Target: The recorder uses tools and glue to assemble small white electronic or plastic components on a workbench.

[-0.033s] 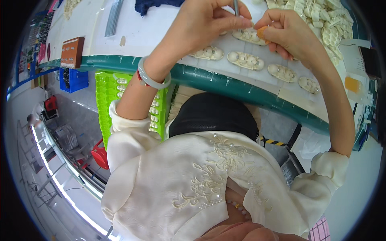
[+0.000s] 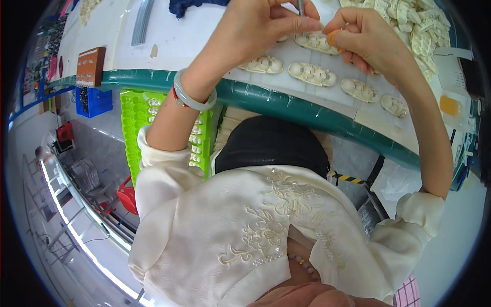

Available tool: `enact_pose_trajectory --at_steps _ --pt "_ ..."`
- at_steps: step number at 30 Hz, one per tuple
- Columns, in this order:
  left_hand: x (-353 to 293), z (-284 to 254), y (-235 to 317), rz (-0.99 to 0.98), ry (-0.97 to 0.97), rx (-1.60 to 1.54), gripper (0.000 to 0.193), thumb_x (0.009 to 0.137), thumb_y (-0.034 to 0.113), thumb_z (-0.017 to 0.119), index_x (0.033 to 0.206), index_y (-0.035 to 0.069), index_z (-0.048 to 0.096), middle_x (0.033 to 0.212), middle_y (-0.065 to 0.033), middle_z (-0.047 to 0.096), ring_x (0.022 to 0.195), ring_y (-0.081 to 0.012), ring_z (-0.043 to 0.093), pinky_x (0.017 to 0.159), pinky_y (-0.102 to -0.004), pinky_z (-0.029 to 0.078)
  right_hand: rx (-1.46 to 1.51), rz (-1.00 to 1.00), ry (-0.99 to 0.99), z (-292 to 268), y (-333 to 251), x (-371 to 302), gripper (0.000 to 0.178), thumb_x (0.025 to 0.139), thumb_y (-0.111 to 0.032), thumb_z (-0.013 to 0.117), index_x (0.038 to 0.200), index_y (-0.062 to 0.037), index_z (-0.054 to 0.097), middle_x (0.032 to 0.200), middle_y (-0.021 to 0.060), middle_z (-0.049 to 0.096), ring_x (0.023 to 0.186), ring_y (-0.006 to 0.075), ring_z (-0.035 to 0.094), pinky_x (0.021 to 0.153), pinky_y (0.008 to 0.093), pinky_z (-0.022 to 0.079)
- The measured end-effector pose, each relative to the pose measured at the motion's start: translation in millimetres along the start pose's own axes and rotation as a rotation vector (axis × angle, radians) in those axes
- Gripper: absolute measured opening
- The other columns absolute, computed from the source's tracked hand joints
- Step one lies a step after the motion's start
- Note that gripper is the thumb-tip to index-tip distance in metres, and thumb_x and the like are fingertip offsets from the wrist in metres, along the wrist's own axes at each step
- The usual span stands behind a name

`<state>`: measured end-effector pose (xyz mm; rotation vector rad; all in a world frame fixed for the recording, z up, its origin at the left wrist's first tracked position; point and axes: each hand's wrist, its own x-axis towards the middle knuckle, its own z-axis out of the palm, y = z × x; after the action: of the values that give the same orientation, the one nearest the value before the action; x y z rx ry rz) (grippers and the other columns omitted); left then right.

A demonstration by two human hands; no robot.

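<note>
Over the white table (image 2: 169, 48) my two hands work close together, fingertips nearly touching. My left hand (image 2: 266, 25) is closed in a pinch, with a slim grey metal rod-like tool (image 2: 300, 7) standing up between its fingers. My right hand (image 2: 358, 38) is closed too, its thumb and forefinger around something small and orange (image 2: 335, 40) that I cannot make out. Directly below the fingers lies a cream oblong part (image 2: 314, 43) with round cups, partly hidden. More of these cream parts (image 2: 312, 75) sit in a curved row along the near edge.
A heap of cream parts (image 2: 409, 25) lies at the far right. Grey strips (image 2: 142, 23), a dark blue cloth (image 2: 194, 6) and a brown block (image 2: 91, 66) are to the left. A bright green tray (image 2: 134, 133) holds white pieces below the green table edge (image 2: 153, 79), near a blue bin (image 2: 97, 102).
The picture has shifted slightly. My right fingers sit a little higher, and less of the orange thing shows. Both hands remain closed.
</note>
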<state>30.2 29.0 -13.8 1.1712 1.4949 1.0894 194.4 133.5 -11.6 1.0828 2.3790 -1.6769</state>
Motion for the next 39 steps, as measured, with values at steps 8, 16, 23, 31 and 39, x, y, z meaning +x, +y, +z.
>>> enact_pose_trajectory --at_steps 8,16,23,31,39 --pt "4.3 0.9 -9.4 0.214 0.041 -0.034 0.015 0.087 0.008 0.056 0.099 -0.001 0.055 0.087 -0.0110 0.063 0.077 -0.0146 0.062 0.066 -0.0237 0.052 0.165 0.171 -0.044 -6.4 -21.3 -0.9 0.008 0.077 -0.003 0.059 0.079 0.0037 0.056 0.056 0.0060 0.056 0.039 0.0084 0.046 0.035 0.0209 0.034" --pt "-6.3 5.2 7.2 0.042 -0.078 -0.608 0.017 0.092 0.009 0.045 0.104 -0.001 0.049 0.109 -0.0151 0.056 0.088 -0.0196 0.063 0.076 -0.0298 0.055 0.054 -0.023 -0.004 0.0 3.8 -2.4 0.012 0.078 -0.013 0.055 0.084 -0.0034 0.057 0.053 -0.0004 0.051 0.034 0.0021 0.040 0.030 0.0177 0.027" --pt "-28.9 4.3 5.3 0.187 -0.115 -0.549 0.026 0.093 0.006 0.033 0.118 0.000 0.036 0.114 -0.0232 0.048 0.081 -0.0281 0.063 0.074 -0.0410 0.055 0.054 -0.049 -0.019 -3.0 -0.4 -4.2 0.015 0.074 -0.012 0.056 0.080 0.0018 0.058 0.056 0.0051 0.056 0.039 0.0078 0.047 0.034 0.0226 0.035" --pt "-45.4 -0.5 1.1 0.232 -0.200 -1.006 0.016 0.092 0.005 0.033 0.107 0.003 0.038 0.104 -0.0193 0.044 0.055 -0.0164 0.053 0.054 -0.0328 0.059 0.079 0.010 -0.036 -1.3 -6.1 -5.9 0.014 0.075 -0.008 0.055 0.081 0.0036 0.057 0.055 0.0056 0.055 0.038 0.0077 0.046 0.034 0.0233 0.034" --pt "-52.4 -1.2 -1.2 0.129 -0.484 -1.980 0.021 0.093 0.005 0.027 0.104 0.006 0.045 0.122 -0.0092 0.043 0.044 -0.0078 0.042 0.034 -0.0180 0.045 0.090 0.064 -0.019 -2.0 -8.9 -8.5 0.012 0.075 -0.005 0.055 0.082 0.0045 0.056 0.055 0.0066 0.055 0.036 0.0075 0.044 0.032 0.0232 0.032"
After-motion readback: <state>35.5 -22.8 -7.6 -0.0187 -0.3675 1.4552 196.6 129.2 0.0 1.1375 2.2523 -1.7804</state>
